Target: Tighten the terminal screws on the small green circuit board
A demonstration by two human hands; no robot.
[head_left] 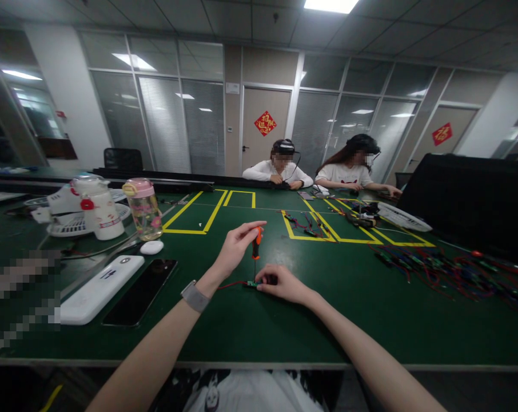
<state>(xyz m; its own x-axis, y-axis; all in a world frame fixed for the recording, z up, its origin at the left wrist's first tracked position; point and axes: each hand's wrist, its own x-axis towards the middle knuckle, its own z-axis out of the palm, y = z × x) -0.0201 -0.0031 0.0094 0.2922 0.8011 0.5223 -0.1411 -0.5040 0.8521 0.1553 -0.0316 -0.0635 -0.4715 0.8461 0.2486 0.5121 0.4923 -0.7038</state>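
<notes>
My left hand (pixel 235 247) holds a small screwdriver (pixel 256 246) with an orange and black handle, upright, tip down on a small green circuit board (pixel 252 283). My right hand (pixel 280 283) pins that board to the green table mat (pixel 285 320), fingers closed over its right end. A thin red wire (pixel 231 284) runs left from the board. A grey watch band sits on my left wrist.
At left lie a black phone (pixel 141 290), a white power bank (pixel 98 289), a white mouse-like object (pixel 151 247), a pink-lidded bottle (pixel 144 209) and a white bottle (pixel 98 209). A heap of wired boards (pixel 439 266) lies at right. Two persons sit across the table.
</notes>
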